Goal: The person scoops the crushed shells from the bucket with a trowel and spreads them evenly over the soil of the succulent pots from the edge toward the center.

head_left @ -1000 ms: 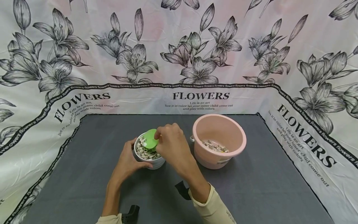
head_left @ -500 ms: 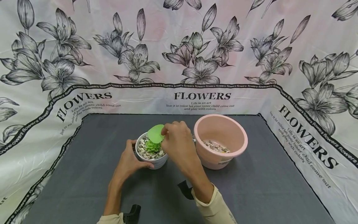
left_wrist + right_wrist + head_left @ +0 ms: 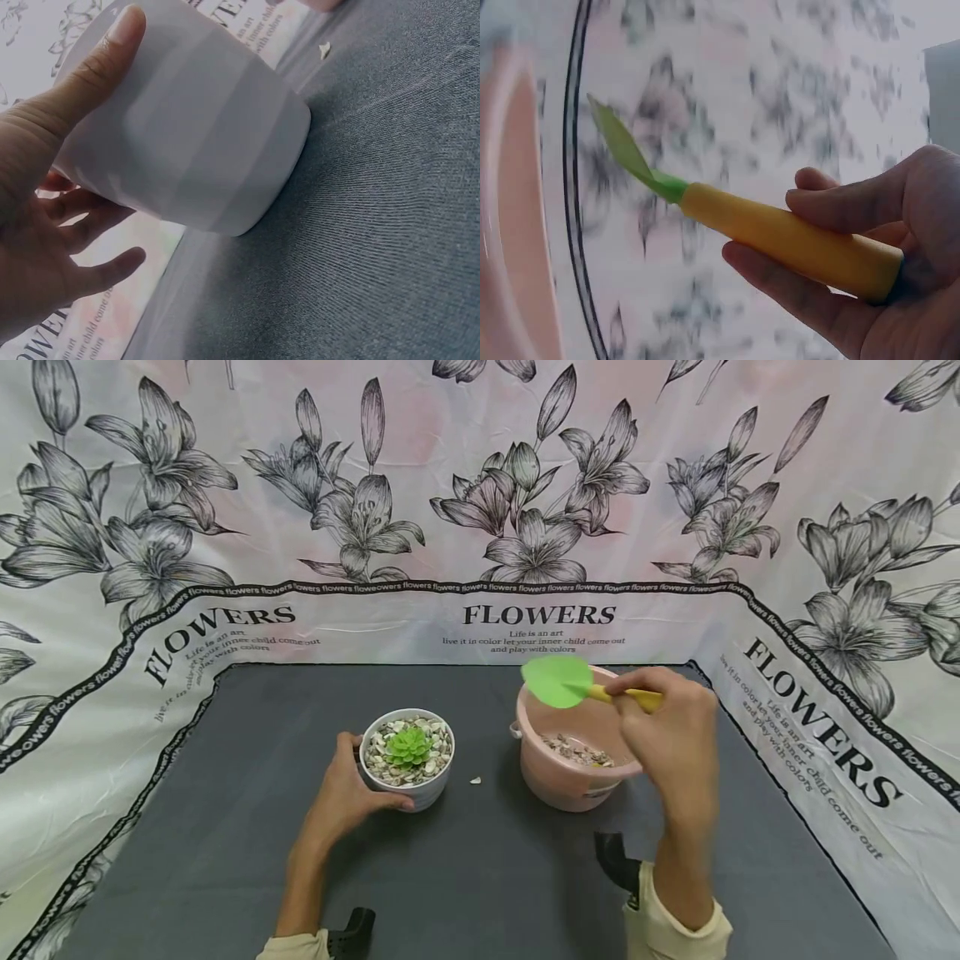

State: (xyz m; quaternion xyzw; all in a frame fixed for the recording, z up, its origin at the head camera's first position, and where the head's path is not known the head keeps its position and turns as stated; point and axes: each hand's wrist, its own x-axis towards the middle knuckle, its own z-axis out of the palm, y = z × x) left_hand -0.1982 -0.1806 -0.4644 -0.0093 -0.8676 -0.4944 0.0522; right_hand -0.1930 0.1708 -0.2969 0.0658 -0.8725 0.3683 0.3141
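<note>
My left hand (image 3: 345, 793) grips the side of a white ribbed pot (image 3: 195, 120), thumb at the near side and fingers round the far left. In the pot a small green succulent (image 3: 408, 747) sits amid pale stone chips (image 3: 386, 768). My right hand (image 3: 667, 727) holds a toy-like trowel by its yellow handle (image 3: 780, 232), pinched between thumb and fingers. The trowel's green blade (image 3: 558, 681) points left, above the back rim of a pink bucket (image 3: 577, 793). More chips (image 3: 577, 752) lie in the bucket's bottom.
One loose chip (image 3: 476, 781) lies on the grey cloth (image 3: 465, 877) between pot and bucket. A flower-printed fabric backdrop (image 3: 540, 618) stands behind and along both sides. The bucket has a small lug (image 3: 515, 730) on its left.
My right hand has carried the trowel from over the pot rightward to above the bucket, uncovering the succulent. A chip now shows on the cloth. My left hand stays at the pot.
</note>
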